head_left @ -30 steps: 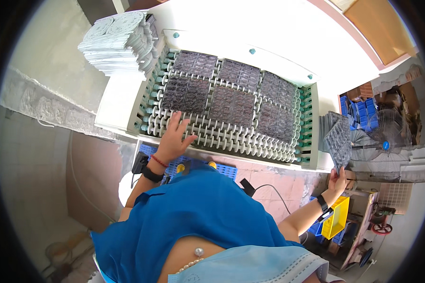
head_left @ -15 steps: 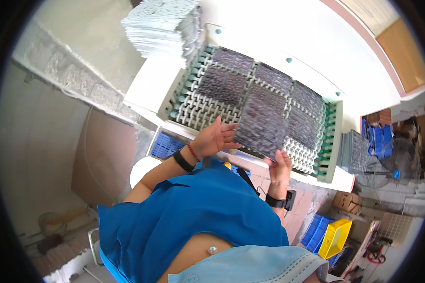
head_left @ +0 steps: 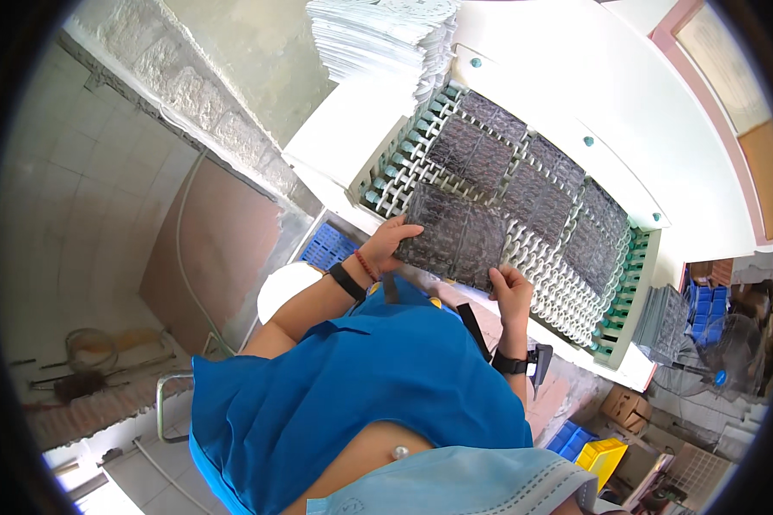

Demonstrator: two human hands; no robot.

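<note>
Holding a dark panel (head_left: 452,239) in both hands over the near side of a roller bed (head_left: 567,311).
Gripping the panel's left edge with the left hand (head_left: 390,242), thumb on top, and pinching its near right corner between thumb and fingers of the right hand (head_left: 510,290); facing six other panels (head_left: 537,197) lying in two rows beyond, with a white stack (head_left: 378,50) standing at the upper left.

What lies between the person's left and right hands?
In the head view, a dark grey, rectangular, patterned panel lies between them, the left hand gripping its left edge and the right hand its near right corner.
</note>
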